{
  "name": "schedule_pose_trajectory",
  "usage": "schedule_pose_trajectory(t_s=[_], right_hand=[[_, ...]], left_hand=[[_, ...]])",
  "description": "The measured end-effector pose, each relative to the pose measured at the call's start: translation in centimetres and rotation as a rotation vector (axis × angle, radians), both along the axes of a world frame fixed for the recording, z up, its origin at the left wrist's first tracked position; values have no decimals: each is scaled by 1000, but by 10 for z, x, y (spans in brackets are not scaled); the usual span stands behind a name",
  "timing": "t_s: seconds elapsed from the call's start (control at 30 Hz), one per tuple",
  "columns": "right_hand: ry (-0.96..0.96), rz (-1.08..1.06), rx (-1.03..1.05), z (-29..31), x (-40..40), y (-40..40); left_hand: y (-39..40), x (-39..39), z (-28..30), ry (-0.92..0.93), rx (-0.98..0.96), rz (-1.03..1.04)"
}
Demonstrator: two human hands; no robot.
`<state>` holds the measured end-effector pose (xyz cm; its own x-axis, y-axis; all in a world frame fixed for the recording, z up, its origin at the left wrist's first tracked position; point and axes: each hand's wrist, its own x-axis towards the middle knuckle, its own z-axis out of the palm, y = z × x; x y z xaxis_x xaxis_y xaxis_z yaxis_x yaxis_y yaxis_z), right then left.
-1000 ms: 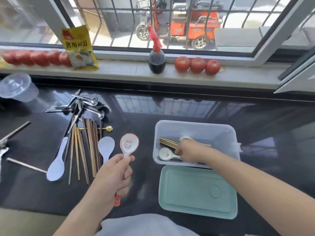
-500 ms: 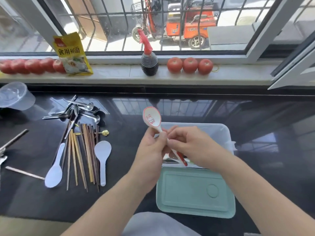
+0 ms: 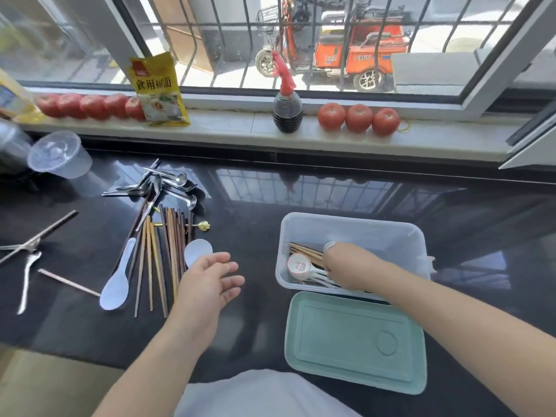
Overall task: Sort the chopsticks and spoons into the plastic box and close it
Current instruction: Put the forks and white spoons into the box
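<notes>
Translucent white rectangular plastic box; mint-green rectangular plastic lid; glossy black stone counter; white ceramic spoon with red rim and motif.

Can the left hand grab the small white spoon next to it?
Probably yes. The left hand is open and holds nothing, just beside the white spoon, whose bowl lies bare on the counter. Only the chopsticks alongside crowd it a little.

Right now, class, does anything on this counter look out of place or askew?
Yes. One chopstick lies alone, slanted, left of the chopstick bundle. The clear cup is tipped on its side. The box's green lid lies off the plastic box.
</notes>
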<state>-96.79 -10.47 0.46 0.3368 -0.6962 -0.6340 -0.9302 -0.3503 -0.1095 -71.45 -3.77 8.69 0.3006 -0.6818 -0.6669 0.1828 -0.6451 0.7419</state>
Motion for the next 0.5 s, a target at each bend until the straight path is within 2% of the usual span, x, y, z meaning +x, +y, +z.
schedule_pose_trajectory(t_s=[0.37, 0.43, 0.5], right_hand=[[193, 262, -22, -3, 21, -6], [191, 236, -7, 4, 21, -7], [166, 119, -8, 16, 19, -7]], left_hand=[[13, 15, -7, 32, 20, 18], [14, 16, -6, 32, 11, -6], [16, 20, -5, 27, 3, -38]])
